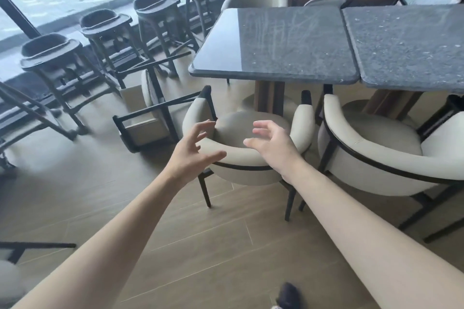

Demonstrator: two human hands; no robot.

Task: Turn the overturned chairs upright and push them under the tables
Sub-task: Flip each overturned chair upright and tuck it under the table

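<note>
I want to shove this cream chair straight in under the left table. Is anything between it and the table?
Nothing visible stands between the upright chair and the table; only the table's pedestal lies ahead. The overturned chair lies off to its left, clear of the path. Both hands hover open at the backrest.

Cream chair (251, 133) upright at grey table (273, 42), another chair (150, 108) overturned beside it

- There are no words, numbers, labels, brand names or signs to read anywhere.
- The grey tabletop (273, 42) shows only pale scratch marks and speckles, not letters.
- The cream chair (248, 143) and the dark high chairs (50, 57) by the window are plain, with no tags to see.
</note>
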